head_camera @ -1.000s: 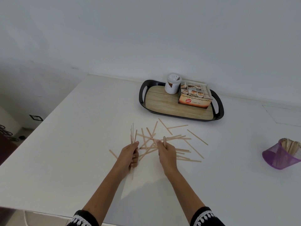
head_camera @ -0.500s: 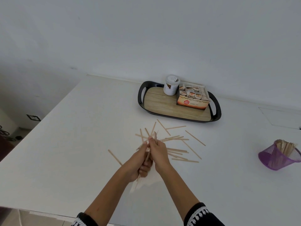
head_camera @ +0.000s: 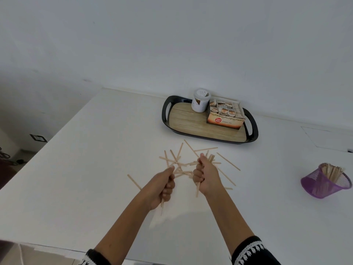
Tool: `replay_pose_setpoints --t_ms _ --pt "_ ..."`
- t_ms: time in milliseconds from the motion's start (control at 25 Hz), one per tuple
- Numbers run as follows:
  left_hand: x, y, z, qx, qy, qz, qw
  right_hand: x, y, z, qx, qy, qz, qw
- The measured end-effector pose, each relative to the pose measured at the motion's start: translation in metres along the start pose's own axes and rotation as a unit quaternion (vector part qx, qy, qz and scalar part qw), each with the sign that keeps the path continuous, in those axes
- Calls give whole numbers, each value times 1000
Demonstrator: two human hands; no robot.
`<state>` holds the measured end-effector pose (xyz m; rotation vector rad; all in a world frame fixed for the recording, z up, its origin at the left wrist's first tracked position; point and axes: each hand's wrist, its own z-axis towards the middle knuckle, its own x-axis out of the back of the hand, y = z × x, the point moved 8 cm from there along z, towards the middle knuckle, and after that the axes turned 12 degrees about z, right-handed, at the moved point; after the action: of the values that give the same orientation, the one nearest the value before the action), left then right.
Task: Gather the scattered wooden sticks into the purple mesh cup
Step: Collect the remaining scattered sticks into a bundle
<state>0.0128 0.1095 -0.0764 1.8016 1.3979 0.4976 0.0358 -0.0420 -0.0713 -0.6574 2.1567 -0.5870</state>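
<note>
Several thin wooden sticks [head_camera: 228, 161] lie scattered on the white table, just in front of the tray. My right hand [head_camera: 207, 175] grips a bundle of sticks [head_camera: 211, 158] in a fist above the pile, their ends poking out above and below the fist. My left hand [head_camera: 162, 185] is curled round a few sticks too, with tips showing below it. One stray stick [head_camera: 133, 181] lies left of my left hand. The purple mesh cup [head_camera: 322, 183] leans at the far right and holds many sticks.
A black tray with a wooden floor [head_camera: 189, 123] stands behind the pile, carrying a white tub [head_camera: 200, 100] and an orange box of sachets [head_camera: 225, 116]. The table's left edge [head_camera: 57, 131] drops off to the floor. The near edge runs under my forearms.
My hands met over the pile half a second ago and have since come apart. The right hand now holds a thicker bundle and has shifted right.
</note>
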Motion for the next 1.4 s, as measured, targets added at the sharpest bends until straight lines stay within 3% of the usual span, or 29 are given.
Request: replay_pose_setpoints --t_ms 240,440,640,720,800,880,920,1040,1120,1240,1400 --pt "-19 32 -1 -23 11 -32 999 -2 56 -9 -126 -40 15 991" --pt "-35 37 -12 0 -8 36 999 -1 69 -4 -133 -56 68 987" --pt "-40 45 -18 -5 -62 6 998 -29 68 -17 -154 -169 124 966" --pt "-35 48 -19 -40 -59 23 997 -26 67 -19 -146 -135 126 972" --pt "-18 55 -21 -101 2 64 993 -12 64 -15 -137 -59 125 981" --pt "13 60 -27 -176 128 171 961 -3 53 -14 -120 -20 123 985" --pt "30 58 -29 -200 200 251 926 -1 43 -15 -89 -16 103 991" --pt "75 38 -34 -192 370 433 799 -1 3 -18 93 -19 10 995" --pt "90 20 -34 -191 420 476 749 -7 -14 -27 220 -41 -45 974" --pt "98 -1 -32 -193 437 496 725 -10 -13 -38 322 -51 -124 937" --pt "96 -9 -30 -200 444 519 703 -4 2 -38 367 -48 -175 912"
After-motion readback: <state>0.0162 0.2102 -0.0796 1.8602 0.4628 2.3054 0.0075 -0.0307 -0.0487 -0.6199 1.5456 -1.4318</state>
